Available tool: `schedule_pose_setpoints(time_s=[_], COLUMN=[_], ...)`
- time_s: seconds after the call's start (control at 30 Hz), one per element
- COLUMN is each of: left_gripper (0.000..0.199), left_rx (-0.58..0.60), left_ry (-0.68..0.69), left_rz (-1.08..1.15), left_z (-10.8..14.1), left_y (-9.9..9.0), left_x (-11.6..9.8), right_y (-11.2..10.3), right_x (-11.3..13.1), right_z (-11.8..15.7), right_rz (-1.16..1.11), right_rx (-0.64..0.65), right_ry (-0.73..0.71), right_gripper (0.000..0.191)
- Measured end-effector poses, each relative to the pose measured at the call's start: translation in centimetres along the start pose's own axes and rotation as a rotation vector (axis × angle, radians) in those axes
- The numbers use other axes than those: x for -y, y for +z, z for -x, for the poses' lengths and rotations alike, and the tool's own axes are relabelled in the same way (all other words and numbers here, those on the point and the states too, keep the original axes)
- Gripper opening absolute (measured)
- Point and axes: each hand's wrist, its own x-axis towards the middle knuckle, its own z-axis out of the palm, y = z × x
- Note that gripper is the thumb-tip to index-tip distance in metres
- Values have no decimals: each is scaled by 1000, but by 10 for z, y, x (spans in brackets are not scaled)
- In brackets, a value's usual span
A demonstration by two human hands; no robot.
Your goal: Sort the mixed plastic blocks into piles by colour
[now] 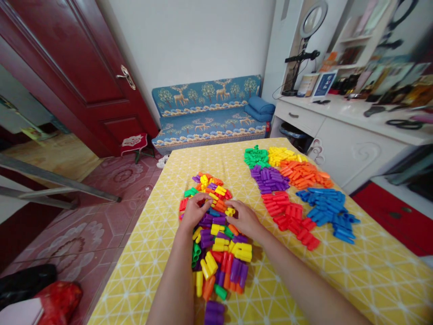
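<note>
A mixed heap of short plastic tube pieces, joined side by side in purple, yellow, red, orange, green and blue, lies on the table under both hands. My left hand [197, 211] is over the heap's left side, thumb and fingertips closed at a yellow tube piece [214, 197]. Facing it from the right, my right hand [245, 220] pinches another yellow tube piece [230, 211] between thumb and forefinger. Closer to me in the heap are a purple tube piece [214, 312] and a yellow tube piece [242, 252].
Single-colour piles lie to the right: green [256, 157], yellow [282, 155], orange [304, 174], purple [269, 179], red [287, 214] and blue [326, 208]. A yellow patterned cloth [142, 266] covers the table. Beyond stand a blue sofa [209, 119] and a white dresser [358, 149].
</note>
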Motion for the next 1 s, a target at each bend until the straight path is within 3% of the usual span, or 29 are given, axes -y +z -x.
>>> schedule_pose_setpoints(time_s=[0.17, 0.4, 0.6, 0.7, 0.83, 1.0], left_gripper=[17, 15, 16, 16, 17, 17], left_rx=[-4, 0, 8, 8, 9, 27], left_ry=[-4, -1, -11, -12, -19, -8], left_rz=[1, 0, -12, -12, -17, -17], left_z=[0, 0, 0, 0, 0, -1], left_y=[0, 0, -1, -1, -1, -1], left_x=[2, 2, 0, -1, -4, -3], right_y=[7, 4, -14, -47, -119, -204], right_x=[-10, -12, -1, -11, -51, -105], right_z=[1, 4, 0, -21, -72, -134], right_rz=[-202, -502, -391, -349, -298, -248], right_rx=[-105, -209, -324, -342, -476, -819], right_ry=[61, 186, 39, 19, 85, 373], right_gripper=[28, 28, 28, 29, 29, 3])
